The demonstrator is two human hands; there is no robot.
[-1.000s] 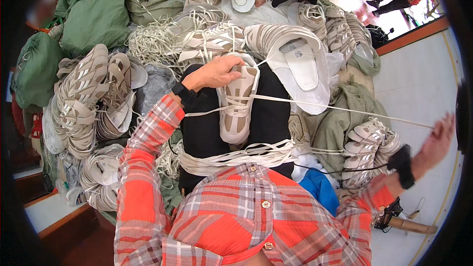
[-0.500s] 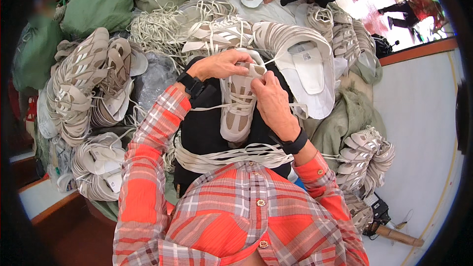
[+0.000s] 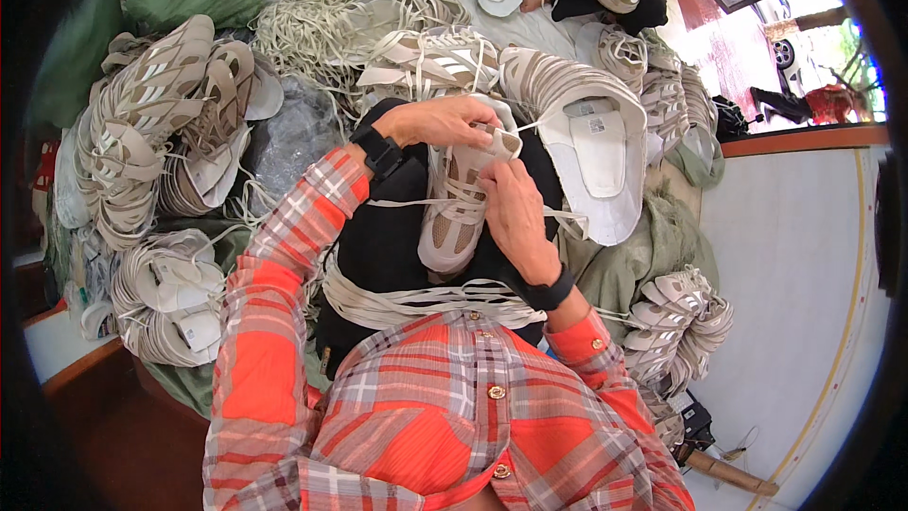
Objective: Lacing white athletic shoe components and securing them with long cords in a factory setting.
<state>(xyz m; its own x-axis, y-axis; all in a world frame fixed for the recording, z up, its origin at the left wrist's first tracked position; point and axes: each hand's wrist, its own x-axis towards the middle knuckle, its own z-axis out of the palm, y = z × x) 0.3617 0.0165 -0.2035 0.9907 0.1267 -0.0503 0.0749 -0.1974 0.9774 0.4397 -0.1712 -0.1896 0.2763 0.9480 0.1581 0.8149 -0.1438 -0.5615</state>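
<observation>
- Shoe (image 3: 446,246), laid lengthwise over black-clad thighs (image 3: 378,237), seemingly for steadiness.
- Left hand (image 3: 440,123): thumb and fingers pinching its far end.
- Right hand (image 3: 517,220): fingers curled at its eyelet row; grasp, cannot tell.
- Lace bundle (image 3: 416,303): across the thighs, probably for easy reach.

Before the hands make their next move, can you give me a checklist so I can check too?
1. Left hand holding the shoe near its opening: ok.
2. Right hand at the shoe's right edge: ok.
3. What the right hand is pinching: cannot tell, its grip hides it.
4. Toe pointing toward the plaid shirt: ok.
5. Lace leading left from the shoe, clear of both hands: ok.
</observation>
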